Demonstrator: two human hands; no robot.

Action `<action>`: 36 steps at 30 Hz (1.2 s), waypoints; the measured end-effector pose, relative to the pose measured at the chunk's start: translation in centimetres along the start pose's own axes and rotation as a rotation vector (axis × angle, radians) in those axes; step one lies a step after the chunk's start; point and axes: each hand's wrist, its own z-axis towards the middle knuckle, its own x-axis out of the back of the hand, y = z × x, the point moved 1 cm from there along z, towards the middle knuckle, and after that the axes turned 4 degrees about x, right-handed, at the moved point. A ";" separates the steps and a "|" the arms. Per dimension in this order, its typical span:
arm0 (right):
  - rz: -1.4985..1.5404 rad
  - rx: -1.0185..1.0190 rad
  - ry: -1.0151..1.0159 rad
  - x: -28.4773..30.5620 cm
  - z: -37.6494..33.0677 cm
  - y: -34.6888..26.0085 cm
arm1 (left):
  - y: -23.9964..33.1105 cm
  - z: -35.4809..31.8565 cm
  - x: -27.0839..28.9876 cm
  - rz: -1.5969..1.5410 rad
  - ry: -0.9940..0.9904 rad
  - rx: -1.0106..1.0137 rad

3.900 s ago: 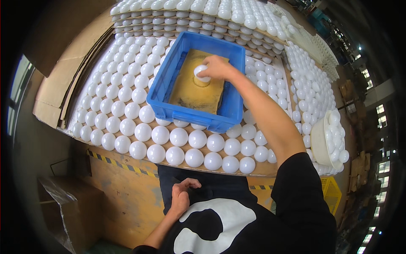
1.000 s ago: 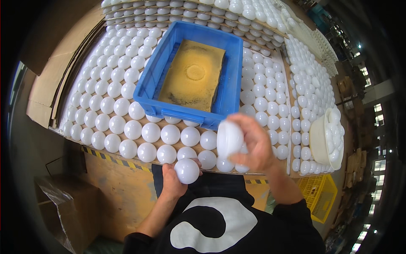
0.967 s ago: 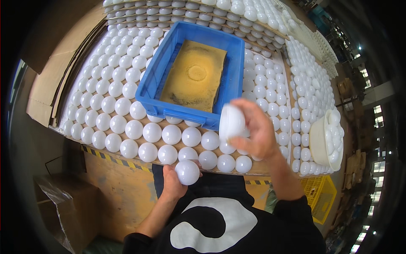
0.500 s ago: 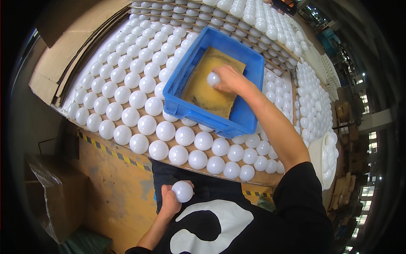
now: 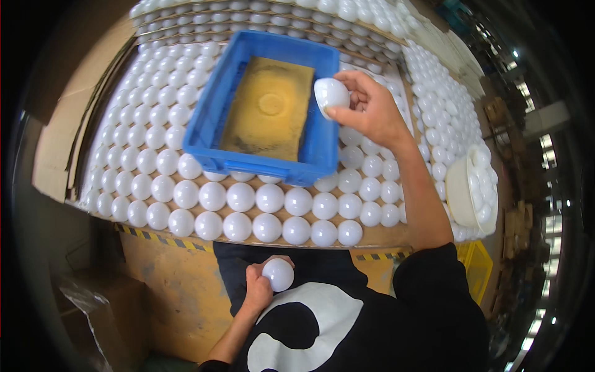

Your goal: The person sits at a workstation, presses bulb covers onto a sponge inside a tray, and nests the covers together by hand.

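Note:
My right hand (image 5: 370,108) is closed on a white dome-shaped bulb cover (image 5: 331,97), held tilted above the right rim of a blue plastic crate (image 5: 260,166). Inside that crate lies a yellow sponge-like pad (image 5: 279,80) with dark smudges and a round ring mark near its middle. Low in front of my body, my left hand (image 5: 259,283) grips another white bulb cover (image 5: 277,274), its smooth round side facing up. Part of the left fingers is hidden behind it.
Rows of white bulb covers (image 5: 237,227) fill the board around and under the crate, with stacked layers (image 5: 273,28) behind. At the right stands a cream tub (image 5: 460,192) of more covers, above a yellow crate (image 5: 476,266). Cardboard (image 5: 59,149) lines the left edge.
My right hand has lifted its bulb cover off the pad up to the crate's right side, uncovering a ring mark. My left hand still holds its cover. The whole view has shifted.

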 end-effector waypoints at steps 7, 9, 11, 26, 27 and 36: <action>-0.308 -0.332 0.152 2.2 -22.6 3.9 | 1.3 4.1 -5.5 0.309 -0.414 0.005; -0.362 -0.322 0.262 1.0 -27.8 5.6 | 1.3 5.1 -7.6 0.339 -0.490 0.045; -0.426 -0.341 0.261 -0.8 -30.7 6.6 | 0.6 5.2 -9.2 0.389 -0.566 0.103; -0.474 -0.318 0.247 -3.9 -31.2 9.8 | 0.0 4.4 -9.1 0.334 -0.450 0.099; -0.474 -0.317 0.245 -3.9 -31.2 9.7 | 0.1 4.3 -9.0 0.332 -0.448 0.099; -0.266 0.136 0.274 -5.7 -29.5 2.9 | 2.0 4.6 -9.6 0.171 -0.370 0.082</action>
